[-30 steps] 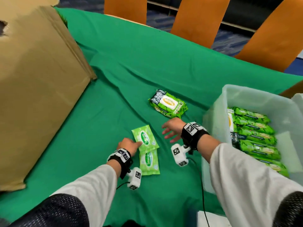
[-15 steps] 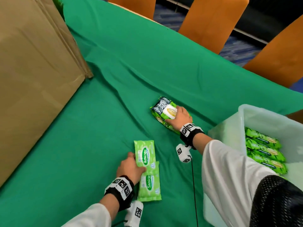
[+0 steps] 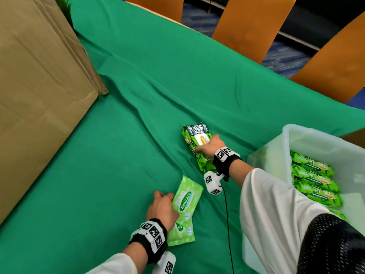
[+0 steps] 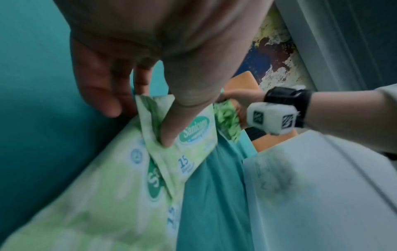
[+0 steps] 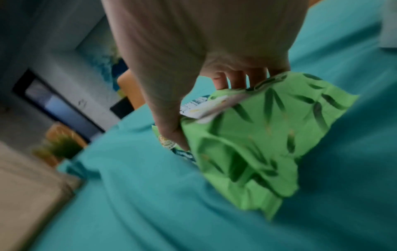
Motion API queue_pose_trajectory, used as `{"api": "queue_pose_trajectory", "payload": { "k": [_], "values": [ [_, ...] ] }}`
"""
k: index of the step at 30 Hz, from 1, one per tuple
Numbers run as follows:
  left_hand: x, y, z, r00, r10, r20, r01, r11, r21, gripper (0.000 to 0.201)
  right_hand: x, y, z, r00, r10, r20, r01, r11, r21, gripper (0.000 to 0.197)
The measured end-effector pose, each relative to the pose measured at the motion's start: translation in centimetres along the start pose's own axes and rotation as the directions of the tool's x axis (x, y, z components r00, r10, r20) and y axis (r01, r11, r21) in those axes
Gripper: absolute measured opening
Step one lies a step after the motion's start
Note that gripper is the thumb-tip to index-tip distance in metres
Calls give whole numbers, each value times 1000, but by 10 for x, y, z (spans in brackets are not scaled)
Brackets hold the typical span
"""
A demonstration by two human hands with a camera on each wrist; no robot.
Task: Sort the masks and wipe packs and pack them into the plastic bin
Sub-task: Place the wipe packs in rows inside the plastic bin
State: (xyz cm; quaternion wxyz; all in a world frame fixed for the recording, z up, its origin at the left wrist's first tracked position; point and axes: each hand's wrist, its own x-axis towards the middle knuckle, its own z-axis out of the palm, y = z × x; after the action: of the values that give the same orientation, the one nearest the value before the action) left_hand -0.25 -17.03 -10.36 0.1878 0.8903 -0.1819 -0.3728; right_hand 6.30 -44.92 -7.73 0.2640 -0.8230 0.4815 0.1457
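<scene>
1. Green cloth (image 3: 138, 119) covers the table; three orange chairs (image 3: 250, 26) behind it, dark carpet beyond.
2. Big cardboard box (image 3: 39, 86) lies on the cloth at left, a bit of green plant (image 3: 63, 4) showing past its top edge.
3. Left hand (image 3: 162, 206): thumb pressed on top of the upper Sanicare pack (image 3: 186, 196), other fingers curled under its left edge, so it's pinching the pack. In the left wrist view the thumb (image 4: 184, 115) sits beside the logo and the fingers (image 4: 103, 95) are bent behind the pack edge.
4. Upper Sanicare pack is tilted, overlapping the lower Sanicare pack (image 3: 181, 234), which lies flat on the cloth, partly under the left wrist.
5. Right hand (image 3: 209, 145): fingers curled over the far side of the bamboo pack (image 3: 197, 143), thumb on the near side, gripping it. In the right wrist view the fingers (image 5: 236, 81) wrap the top edge and the pack (image 5: 257, 135) bulges below the palm; blurry.
6. Bamboo pack sits between the Sanicare packs and the bin; can't tell if it is lifted off the cloth.
7. Clear plastic bin (image 3: 286, 135) stands at right, just beside the right forearm. Inside: a row of bamboo-print packs (image 3: 312, 175) standing on edge, side by side along the near wall. The rest of the bin floor is out of frame or hidden by the sleeve.
8. Both wrists carry black bands with marker tags and white camera blocks; a black cable (image 3: 227, 224) runs from the right one.
</scene>
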Motion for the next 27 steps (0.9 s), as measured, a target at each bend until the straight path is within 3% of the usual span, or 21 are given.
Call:
{"api": "queue_pose_trajectory", "payload": {
  "k": [3, 5, 8, 9, 12, 13, 16, 18, 22, 24, 27],
  "values": [
    [-9, 9, -1, 1000, 8, 19, -8, 1000, -2, 25, -25, -11, -27, 1000, -23, 15, 19, 973, 229, 87],
    [-13, 11, -4, 998, 21, 55, -18, 999, -47, 27, -48, -18, -51, 999, -53, -4, 50, 909, 414, 80],
    [-17, 14, -8, 997, 40, 72, -25, 981, -193, 30, -106, -14, -104, 983, -181, 13, 115, 677, 727, 36],
    [-19, 15, -8, 996, 57, 75, -36, 967, -253, 28, -130, -6, -124, 974, -228, 14, 130, 602, 788, 30],
    [-24, 18, -13, 994, 96, 51, -71, 926, -370, 25, -180, 32, -174, 955, -289, -71, 212, 494, 843, 68],
    [-27, 21, -15, 994, 108, 32, -87, 918, -387, 25, -191, 48, -188, 952, -283, -116, 246, 486, 839, 71],
    [-37, 35, -27, 994, 110, -6, -100, 879, -466, 24, -219, 110, -229, 953, -174, -250, 304, 544, 782, 66],
    [-46, 49, -38, 993, 117, -33, -117, 849, -515, 22, -225, 152, -250, 942, -133, -307, 315, 663, 679, 74],
    [-64, 90, -58, 987, 156, -48, -151, 756, -637, 19, -211, 227, -275, 940, -123, -317, 219, 932, 289, 89],
    [-73, 112, -66, 982, 184, -44, -164, 711, -684, 19, -202, 250, -278, 949, -97, -301, 166, 963, 213, 85],
    [-81, 134, -74, 979, 196, -52, -173, 675, -717, 26, -177, 260, -262, 965, 73, -251, 24, 931, 364, 66]
  ]
}}
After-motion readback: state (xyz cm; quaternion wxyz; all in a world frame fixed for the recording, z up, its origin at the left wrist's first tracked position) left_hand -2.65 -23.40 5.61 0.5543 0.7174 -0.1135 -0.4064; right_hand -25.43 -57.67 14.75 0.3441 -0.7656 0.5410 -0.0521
